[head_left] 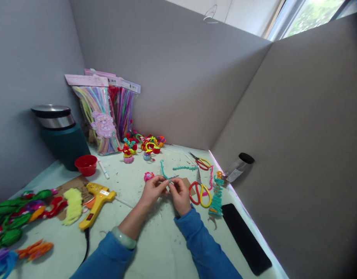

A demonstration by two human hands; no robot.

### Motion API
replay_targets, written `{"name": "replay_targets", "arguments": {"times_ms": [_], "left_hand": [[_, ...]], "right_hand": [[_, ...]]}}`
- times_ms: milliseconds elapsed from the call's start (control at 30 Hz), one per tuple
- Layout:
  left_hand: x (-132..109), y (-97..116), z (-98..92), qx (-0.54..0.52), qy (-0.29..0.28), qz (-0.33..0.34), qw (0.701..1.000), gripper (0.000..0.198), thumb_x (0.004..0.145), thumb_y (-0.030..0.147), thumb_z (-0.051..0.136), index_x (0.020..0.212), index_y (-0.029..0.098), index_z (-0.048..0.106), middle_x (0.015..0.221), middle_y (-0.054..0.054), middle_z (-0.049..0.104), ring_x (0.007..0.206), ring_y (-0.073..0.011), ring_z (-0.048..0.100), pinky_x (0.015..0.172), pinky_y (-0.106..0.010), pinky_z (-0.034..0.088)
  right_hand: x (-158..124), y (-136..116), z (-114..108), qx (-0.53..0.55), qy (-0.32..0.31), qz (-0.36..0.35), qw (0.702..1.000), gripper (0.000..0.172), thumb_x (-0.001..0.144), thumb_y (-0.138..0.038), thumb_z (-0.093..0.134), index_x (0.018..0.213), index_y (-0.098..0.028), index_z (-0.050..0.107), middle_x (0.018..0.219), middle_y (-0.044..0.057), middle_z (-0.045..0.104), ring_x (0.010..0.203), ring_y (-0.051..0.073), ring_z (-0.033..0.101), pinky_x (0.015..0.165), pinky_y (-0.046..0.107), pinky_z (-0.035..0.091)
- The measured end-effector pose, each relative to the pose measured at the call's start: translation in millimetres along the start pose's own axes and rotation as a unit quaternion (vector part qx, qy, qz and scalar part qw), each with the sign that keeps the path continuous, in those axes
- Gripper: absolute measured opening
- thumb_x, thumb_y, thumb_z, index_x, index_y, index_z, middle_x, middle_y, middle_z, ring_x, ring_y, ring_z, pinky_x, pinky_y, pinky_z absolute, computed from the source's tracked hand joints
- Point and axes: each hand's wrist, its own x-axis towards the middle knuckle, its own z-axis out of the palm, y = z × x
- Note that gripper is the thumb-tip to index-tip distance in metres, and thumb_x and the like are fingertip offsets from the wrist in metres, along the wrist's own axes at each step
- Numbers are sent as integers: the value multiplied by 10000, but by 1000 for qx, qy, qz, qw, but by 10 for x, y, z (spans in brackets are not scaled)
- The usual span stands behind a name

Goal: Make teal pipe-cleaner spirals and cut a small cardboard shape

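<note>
Over the middle of the table my two hands meet, fingertips almost touching. My left hand point(154, 190) is closed in a pinch on a teal pipe cleaner point(162, 169), whose bent free end sticks up beyond the fingers. My right hand point(180, 193) also pinches the pipe cleaner close by; the part between the fingers is mostly hidden. Just beyond my left hand sits a small pink pipe-cleaner piece point(149, 176). A twisted teal strand point(185, 168) lies past my right hand. Scissors with red and yellow handles point(200, 192) rest right of it, over a brown card piece point(189, 186).
A yellow glue gun point(97, 203) with a cord, a red cup point(86, 165) and a teal bottle point(63, 135) stand left. Bagged pipe cleaners point(98, 116) lean at the back near small colourful figures point(149, 145). More scissors point(202, 162) and a black case point(245, 238) lie right.
</note>
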Motion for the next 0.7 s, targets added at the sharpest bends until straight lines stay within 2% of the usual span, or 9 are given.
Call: {"name": "replay_targets", "arguments": {"times_ms": [133, 300, 500, 700], "left_hand": [[-18, 37, -5, -21, 5, -11, 1000, 278, 612, 370, 704, 693, 139, 573, 517, 28, 582, 444, -96, 546, 476, -197, 419], [-24, 67, -5, -30, 4, -6, 1000, 260, 622, 361, 692, 677, 138, 571, 490, 24, 576, 442, -96, 535, 494, -206, 425], [-33, 74, -1, -20, 1, -9, 1000, 250, 636, 359, 679, 678, 135, 578, 456, 16, 573, 433, -101, 535, 491, -207, 424], [-13, 42, -12, -25, -5, -6, 1000, 257, 636, 366, 678, 672, 133, 574, 450, 24, 562, 418, -92, 523, 469, -197, 411]], "right_hand": [[-12, -3, 16, -14, -4, 0, 1000, 120, 792, -266, 574, 870, -175, 565, 744, 5, 567, 637, 129, 501, 600, 239, 410], [-6, -4, 22, 22, -17, 27, 999, 146, 794, -304, 576, 863, -177, 562, 745, 5, 572, 652, 133, 517, 616, 243, 425], [2, -6, -5, 37, -11, 66, 997, 176, 791, -349, 567, 808, -175, 580, 647, -22, 527, 552, 113, 462, 544, 231, 394], [8, 2, 12, 58, -16, 81, 995, 184, 776, -353, 587, 807, -172, 580, 657, -22, 541, 558, 111, 473, 542, 226, 397]]}}
